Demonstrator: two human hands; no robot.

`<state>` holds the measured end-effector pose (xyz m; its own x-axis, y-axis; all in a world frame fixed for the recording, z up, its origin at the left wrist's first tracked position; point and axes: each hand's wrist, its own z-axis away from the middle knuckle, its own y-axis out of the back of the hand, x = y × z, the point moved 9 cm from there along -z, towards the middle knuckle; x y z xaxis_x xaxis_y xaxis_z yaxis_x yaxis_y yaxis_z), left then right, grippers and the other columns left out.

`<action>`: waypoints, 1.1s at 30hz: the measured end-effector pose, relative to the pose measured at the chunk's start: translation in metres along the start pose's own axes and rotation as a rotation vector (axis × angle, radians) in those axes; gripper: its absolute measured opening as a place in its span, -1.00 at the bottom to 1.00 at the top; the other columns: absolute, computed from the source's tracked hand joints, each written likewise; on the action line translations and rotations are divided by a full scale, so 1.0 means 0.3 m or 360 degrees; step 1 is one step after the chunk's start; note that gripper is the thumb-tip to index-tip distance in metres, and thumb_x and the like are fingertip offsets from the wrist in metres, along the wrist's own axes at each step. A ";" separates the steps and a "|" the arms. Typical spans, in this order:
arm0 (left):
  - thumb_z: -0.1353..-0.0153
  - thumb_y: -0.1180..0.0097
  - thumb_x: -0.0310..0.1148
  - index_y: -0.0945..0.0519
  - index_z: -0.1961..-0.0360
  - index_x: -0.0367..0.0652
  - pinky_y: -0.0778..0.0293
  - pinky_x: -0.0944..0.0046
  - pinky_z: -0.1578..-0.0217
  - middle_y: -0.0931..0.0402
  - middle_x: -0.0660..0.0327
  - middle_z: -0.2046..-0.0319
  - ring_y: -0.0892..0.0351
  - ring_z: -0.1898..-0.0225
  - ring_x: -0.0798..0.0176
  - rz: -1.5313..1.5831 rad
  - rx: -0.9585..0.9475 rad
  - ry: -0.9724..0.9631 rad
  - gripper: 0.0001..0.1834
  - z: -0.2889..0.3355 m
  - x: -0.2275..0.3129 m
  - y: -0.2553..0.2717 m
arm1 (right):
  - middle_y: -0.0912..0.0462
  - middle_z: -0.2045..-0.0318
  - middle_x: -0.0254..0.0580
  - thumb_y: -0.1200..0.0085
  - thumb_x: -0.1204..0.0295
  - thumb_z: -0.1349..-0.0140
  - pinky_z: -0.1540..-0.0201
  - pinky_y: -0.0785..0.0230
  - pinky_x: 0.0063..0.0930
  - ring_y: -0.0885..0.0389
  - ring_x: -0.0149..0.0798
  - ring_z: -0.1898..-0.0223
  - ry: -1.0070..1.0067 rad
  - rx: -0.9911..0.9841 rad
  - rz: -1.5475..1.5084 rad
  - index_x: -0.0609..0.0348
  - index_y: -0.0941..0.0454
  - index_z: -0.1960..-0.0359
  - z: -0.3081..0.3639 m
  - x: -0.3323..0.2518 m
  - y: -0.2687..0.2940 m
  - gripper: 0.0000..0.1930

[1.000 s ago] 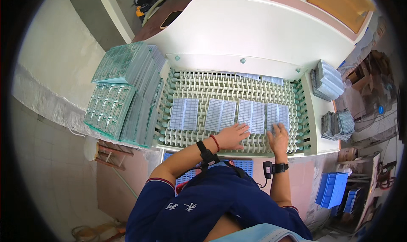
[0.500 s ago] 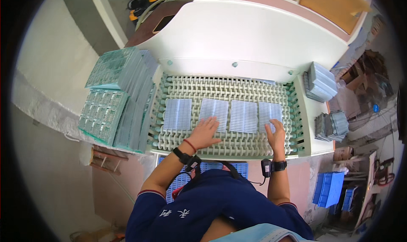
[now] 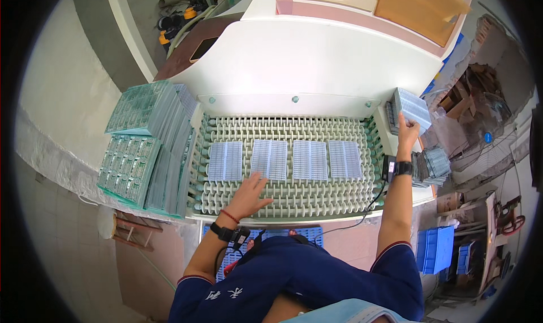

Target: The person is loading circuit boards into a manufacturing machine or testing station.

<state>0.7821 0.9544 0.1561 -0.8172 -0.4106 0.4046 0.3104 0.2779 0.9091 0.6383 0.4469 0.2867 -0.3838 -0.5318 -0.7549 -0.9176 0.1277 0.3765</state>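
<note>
Four pale rectangular panels with fine grid lines, like circuit board panels, lie in a row on a roller conveyor (image 3: 283,203): the leftmost panel (image 3: 225,160), the second panel (image 3: 268,160), the third panel (image 3: 309,160) and the rightmost panel (image 3: 345,160). My left hand (image 3: 245,197) is open above the rollers, its fingertips by the second panel's near edge. At the right, my right hand (image 3: 408,135) grips the near edge of a panel on a stack of similar panels (image 3: 413,108), thumb and fingers apart across a corner. Whether it grips one panel or several is hidden.
Tall stacks of greenish circuit board panels (image 3: 129,166) stand left of the conveyor. A smaller stack (image 3: 435,163) sits on the right ledge, by my right forearm. A white machine cover (image 3: 334,57) rises behind the rollers. Blue crates (image 3: 435,249) stand at the lower right.
My right hand has left the rightmost panel and moved right and away to the stack on the ledge. My left hand has drawn back slightly from the second panel. The view has shifted.
</note>
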 end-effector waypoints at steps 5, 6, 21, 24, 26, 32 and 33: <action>-0.08 -0.12 -0.08 -0.29 -0.07 -0.34 -0.08 0.05 -0.18 -0.14 -0.19 -0.14 -0.07 -0.21 -0.17 0.0175 0.0128 0.0089 -0.34 0.112 -0.040 0.018 | -0.55 0.37 0.07 -0.28 -0.07 0.20 0.21 -0.36 -0.32 -0.54 -0.09 0.31 -0.0136 -0.0008 0.0322 0.42 -0.40 0.28 -0.032 -0.085 -0.033 -0.28; -0.08 -0.12 -0.08 -0.29 -0.07 -0.34 -0.08 0.05 -0.18 -0.14 -0.19 -0.14 -0.07 -0.21 -0.17 0.0171 0.0138 0.0105 -0.34 0.136 -0.045 0.017 | -0.56 0.36 0.05 -0.30 -0.06 0.22 0.20 -0.36 -0.30 -0.54 -0.11 0.31 -0.0174 0.0022 0.0328 0.41 -0.39 0.26 -0.034 -0.080 -0.035 -0.27; -0.14 -0.08 -0.12 -0.32 -0.10 -0.21 -0.13 0.13 -0.16 -0.11 -0.07 -0.20 -0.06 -0.25 -0.05 0.0341 0.0411 0.0552 -0.43 0.325 -0.149 0.129 | -0.52 0.53 -0.14 -0.16 0.26 -0.10 0.51 -0.56 -0.47 -0.52 -0.33 0.56 -0.1116 -0.0143 -0.1397 0.35 -0.44 0.45 -0.121 0.319 -0.148 -0.67; -0.14 -0.07 -0.12 -0.33 -0.09 -0.19 -0.12 0.12 -0.17 -0.11 -0.07 -0.20 -0.06 -0.25 -0.07 0.0394 0.0402 0.0478 -0.45 0.293 -0.137 0.111 | -0.49 0.54 -0.18 -0.12 0.34 -0.13 0.46 -0.56 -0.50 -0.47 -0.36 0.61 -0.1124 -0.0147 -0.1486 0.37 -0.45 0.45 -0.180 0.438 -0.153 -0.73; -0.14 -0.07 -0.11 -0.34 -0.07 -0.21 -0.16 0.12 -0.15 -0.14 -0.07 -0.18 -0.09 -0.23 -0.08 0.0382 0.0417 0.0472 -0.45 0.284 -0.123 0.116 | -0.47 0.57 -0.23 -0.10 0.36 -0.15 0.44 -0.55 -0.55 -0.41 -0.42 0.64 -0.0999 -0.0285 -0.1476 0.34 -0.46 0.43 -0.188 0.461 -0.154 -0.76; -0.15 -0.04 -0.09 -0.36 -0.05 -0.21 -0.19 0.12 -0.12 -0.18 -0.04 -0.17 -0.16 -0.20 -0.05 0.0504 0.0448 0.0436 -0.47 0.293 -0.111 0.131 | -0.36 0.68 -0.40 -0.08 0.36 -0.16 0.60 -0.32 -0.66 -0.33 -0.52 0.67 -0.0804 -0.0499 -0.1489 0.18 -0.42 0.51 0.188 0.189 -0.122 -0.81; -0.15 -0.04 -0.10 -0.36 -0.06 -0.21 -0.19 0.13 -0.13 -0.19 -0.04 -0.16 -0.17 -0.19 -0.06 0.0609 0.0436 0.0441 -0.47 0.288 -0.112 0.145 | -0.34 0.70 -0.42 -0.09 0.36 -0.16 0.64 -0.26 -0.66 -0.32 -0.53 0.68 -0.0799 -0.0495 -0.1568 0.15 -0.40 0.54 0.286 0.116 -0.101 -0.80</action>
<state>0.7811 1.0553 0.1733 -0.5004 -0.4391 0.7462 0.3924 0.6533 0.6475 0.6437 0.4964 0.2031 0.4242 0.1165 -0.8980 -0.8040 -0.4079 -0.4327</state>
